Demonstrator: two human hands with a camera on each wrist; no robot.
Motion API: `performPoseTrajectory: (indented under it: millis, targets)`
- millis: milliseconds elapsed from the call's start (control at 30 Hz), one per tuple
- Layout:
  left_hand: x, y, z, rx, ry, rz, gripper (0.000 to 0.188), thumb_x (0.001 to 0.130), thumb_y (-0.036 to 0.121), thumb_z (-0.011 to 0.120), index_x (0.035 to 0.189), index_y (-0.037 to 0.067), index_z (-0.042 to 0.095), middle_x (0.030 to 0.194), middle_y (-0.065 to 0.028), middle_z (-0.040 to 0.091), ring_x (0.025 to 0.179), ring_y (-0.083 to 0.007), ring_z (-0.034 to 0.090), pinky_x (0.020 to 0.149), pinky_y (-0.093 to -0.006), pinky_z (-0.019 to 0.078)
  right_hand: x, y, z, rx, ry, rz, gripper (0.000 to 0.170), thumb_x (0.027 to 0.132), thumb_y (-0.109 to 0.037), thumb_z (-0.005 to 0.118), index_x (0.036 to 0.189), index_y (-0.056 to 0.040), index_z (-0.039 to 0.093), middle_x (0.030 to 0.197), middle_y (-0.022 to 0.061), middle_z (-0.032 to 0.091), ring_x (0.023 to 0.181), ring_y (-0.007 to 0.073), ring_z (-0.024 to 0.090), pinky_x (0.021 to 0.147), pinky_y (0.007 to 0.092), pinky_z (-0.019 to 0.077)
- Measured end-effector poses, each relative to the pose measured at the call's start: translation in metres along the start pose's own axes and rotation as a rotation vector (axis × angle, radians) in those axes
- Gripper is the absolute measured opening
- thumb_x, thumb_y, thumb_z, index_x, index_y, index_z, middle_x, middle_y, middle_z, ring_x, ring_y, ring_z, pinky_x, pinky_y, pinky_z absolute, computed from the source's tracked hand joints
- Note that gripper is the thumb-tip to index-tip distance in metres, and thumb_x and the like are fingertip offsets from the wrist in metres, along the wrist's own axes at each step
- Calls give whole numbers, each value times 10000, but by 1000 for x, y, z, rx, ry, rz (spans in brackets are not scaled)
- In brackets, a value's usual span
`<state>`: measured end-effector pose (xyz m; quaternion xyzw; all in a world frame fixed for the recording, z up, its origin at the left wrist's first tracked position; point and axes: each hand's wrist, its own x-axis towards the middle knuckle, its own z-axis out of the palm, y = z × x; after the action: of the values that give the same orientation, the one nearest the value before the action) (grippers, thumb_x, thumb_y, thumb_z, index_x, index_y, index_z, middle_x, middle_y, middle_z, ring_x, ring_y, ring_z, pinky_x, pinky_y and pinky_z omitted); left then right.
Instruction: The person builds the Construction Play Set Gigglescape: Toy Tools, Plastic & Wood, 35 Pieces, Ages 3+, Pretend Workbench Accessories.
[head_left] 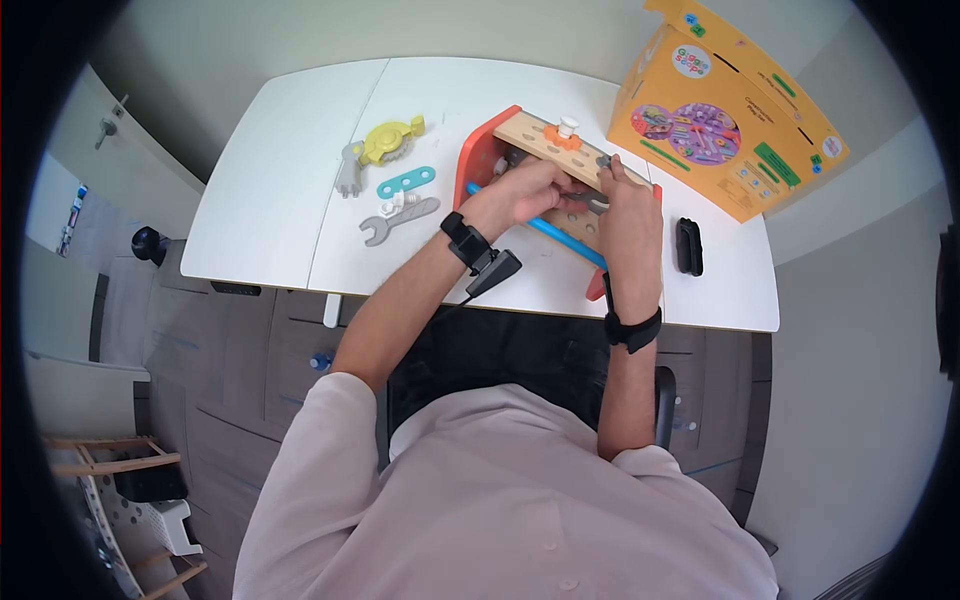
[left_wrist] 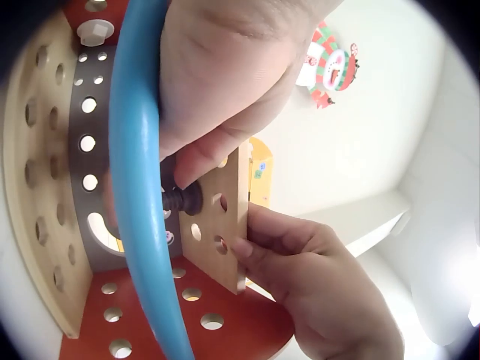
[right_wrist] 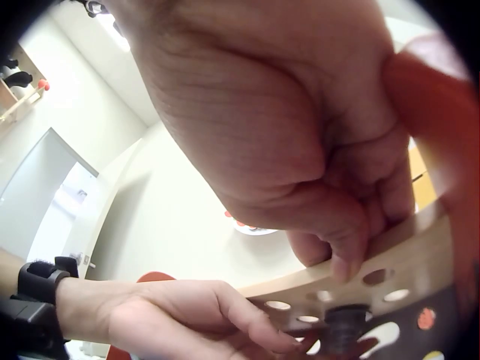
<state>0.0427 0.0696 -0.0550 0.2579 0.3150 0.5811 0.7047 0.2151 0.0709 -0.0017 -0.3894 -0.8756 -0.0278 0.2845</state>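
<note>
A toy workbench has red side panels [head_left: 473, 155], a pale wooden top plank [head_left: 520, 130] with holes, and a blue bar [head_left: 568, 243] along its front. My left hand [head_left: 530, 190] reaches past the bar under the plank. In the left wrist view its fingers pinch a dark grey bolt [left_wrist: 192, 199] at the plank's underside; some fingertips are hidden behind the bar. My right hand [head_left: 632, 215] grips the plank near its right end, thumb against the underside and fingers over the edge. A white bolt [head_left: 568, 124] with an orange nut [head_left: 560, 140] stands on the plank.
Left of the workbench lie a yellow toy saw [head_left: 388, 142], a grey hammer [head_left: 350, 170], a teal strip [head_left: 407, 182], white pieces [head_left: 402, 202] and a grey wrench [head_left: 400, 221]. A large orange box [head_left: 640, 125] stands behind right; a black case [head_left: 689, 247] lies at the right.
</note>
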Motion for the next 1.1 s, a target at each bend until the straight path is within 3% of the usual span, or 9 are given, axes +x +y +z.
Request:
performPoseTrajectory:
  millis: [167, 367, 567, 700, 867, 967, 1000, 1067, 1100]
  targets:
    - [-4, -3, 7, -21, 245, 210, 541, 916, -173, 425, 1429, -4, 422, 1433, -189, 489, 1287, -320, 565, 1107, -464, 510, 1, 5, 3, -14, -16, -28, 304, 871, 58, 555, 1129, 83, 713, 1362, 264, 621, 938, 392, 734, 806, 430, 605]
    - [-6, 3, 7, -34, 137, 26, 606, 854, -199, 402, 1425, 5, 420, 1441, -182, 474, 1310, -310, 544, 1122, -448, 503, 1, 7, 11, 6, -22, 8, 274, 900, 35, 555, 1127, 96, 696, 1375, 261, 613, 939, 392, 728, 819, 427, 607]
    - [-11, 0, 18, -138, 133, 60, 637, 789, -205, 366, 1394, -16, 425, 1433, -174, 474, 1316, -319, 530, 1125, -445, 502, 0, 7, 8, 87, -11, 28, 260, 885, 44, 581, 1110, 90, 704, 1359, 259, 626, 955, 392, 723, 838, 432, 600]
    - [-21, -1, 14, 63, 150, 100, 565, 827, -149, 435, 1379, -33, 463, 1396, -156, 514, 1265, -244, 548, 1075, -374, 507, -2, 13, 9, 77, 54, -8, 323, 840, 99, 609, 1143, 65, 716, 1294, 247, 670, 978, 400, 720, 859, 428, 590]
    - [-113, 48, 76, 382, 122, 142, 483, 919, -25, 571, 1401, -25, 536, 1294, -112, 613, 1167, -146, 581, 1000, -315, 503, -3, 34, -28, 1116, 122, 259, 376, 856, 25, 727, 1231, 2, 716, 1015, 202, 766, 970, 312, 746, 894, 345, 556]
    - [-136, 80, 70, 755, 227, 107, 378, 959, 65, 622, 1328, -12, 639, 1179, -82, 695, 1038, -130, 626, 955, -331, 515, -15, 61, -31, 508, 303, 247, 410, 895, -236, 795, 1181, 46, 718, 869, 140, 751, 867, 196, 712, 840, 338, 537]
    - [-128, 86, 54, 852, 376, 272, 310, 974, 112, 627, 1255, -1, 686, 1109, -72, 718, 968, -127, 638, 918, -325, 523, -15, 68, -32, 508, 307, 250, 410, 895, -236, 795, 1181, 46, 718, 869, 140, 751, 867, 196, 712, 840, 338, 537]
    - [-114, 92, 22, 949, 518, 441, 266, 988, 160, 631, 1183, 10, 733, 1039, -62, 741, 898, -125, 651, 880, -319, 530, -16, 80, -31, 424, -218, 596, 574, 932, -438, 736, 1145, 94, 698, 882, 136, 732, 859, 172, 681, 794, 347, 524]
    - [-107, 93, 4, 1040, 567, 426, 310, 1008, 257, 632, 1167, 13, 739, 1025, -67, 740, 880, -118, 653, 844, -304, 526, -19, 83, -27, 426, -210, 597, 574, 932, -438, 736, 1145, 94, 698, 882, 136, 732, 859, 172, 681, 794, 347, 524]
